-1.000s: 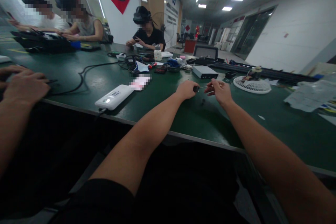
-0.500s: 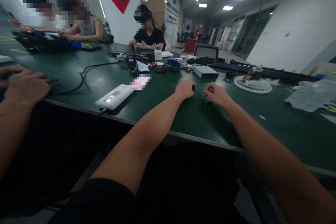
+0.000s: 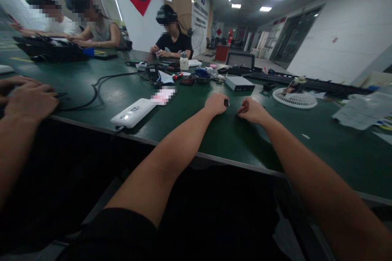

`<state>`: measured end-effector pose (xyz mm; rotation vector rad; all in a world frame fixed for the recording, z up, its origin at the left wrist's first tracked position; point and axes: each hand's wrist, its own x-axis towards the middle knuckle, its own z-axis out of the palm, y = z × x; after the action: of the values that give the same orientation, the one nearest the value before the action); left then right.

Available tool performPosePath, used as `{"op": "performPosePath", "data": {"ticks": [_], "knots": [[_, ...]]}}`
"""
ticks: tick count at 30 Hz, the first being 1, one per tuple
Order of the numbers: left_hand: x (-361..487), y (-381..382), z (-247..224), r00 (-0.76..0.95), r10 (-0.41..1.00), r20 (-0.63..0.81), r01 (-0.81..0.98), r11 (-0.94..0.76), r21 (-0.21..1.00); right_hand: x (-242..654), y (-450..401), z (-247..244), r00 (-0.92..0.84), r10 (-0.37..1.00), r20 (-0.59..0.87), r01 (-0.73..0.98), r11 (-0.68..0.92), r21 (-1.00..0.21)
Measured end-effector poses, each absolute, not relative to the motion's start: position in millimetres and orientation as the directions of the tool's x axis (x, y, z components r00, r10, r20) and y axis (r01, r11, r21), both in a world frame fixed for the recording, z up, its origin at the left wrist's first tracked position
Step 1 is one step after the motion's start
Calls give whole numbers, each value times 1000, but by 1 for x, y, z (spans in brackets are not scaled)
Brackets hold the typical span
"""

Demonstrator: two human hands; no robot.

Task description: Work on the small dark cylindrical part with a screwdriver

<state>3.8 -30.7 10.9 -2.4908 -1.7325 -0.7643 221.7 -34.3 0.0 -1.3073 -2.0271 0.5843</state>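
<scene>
My left hand rests on the green workbench, shut around a small black handle that sticks out past my fingertips. Just to its right, my right hand sits low over the bench with its fingers curled closed. I cannot tell whether those fingers hold anything small. No thin metal shaft shows between my hands now. A co-worker's hand lies on the bench at the far left, apart from mine.
A white power bank and a black cable lie left of my hands. Ahead stand a silver box and a small metal bowl. A round white fan guard and papers lie to the right.
My right hand has dropped toward the bench and moved slightly left. The thin metal shaft seen earlier between my hands no longer shows. My left hand keeps the black handle.
</scene>
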Motion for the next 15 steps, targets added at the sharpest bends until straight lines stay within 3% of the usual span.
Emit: {"op": "performPosePath", "data": {"ticks": [8, 15], "knots": [[6, -29, 10, 352, 848, 396, 844, -471, 257, 221, -33, 5, -196, 947, 255, 563, 322, -762], [8, -29, 9, 362, 834, 415, 795, -509, 330, 222, -27, 1, -186, 958, 217, 523, 283, -804]]}}
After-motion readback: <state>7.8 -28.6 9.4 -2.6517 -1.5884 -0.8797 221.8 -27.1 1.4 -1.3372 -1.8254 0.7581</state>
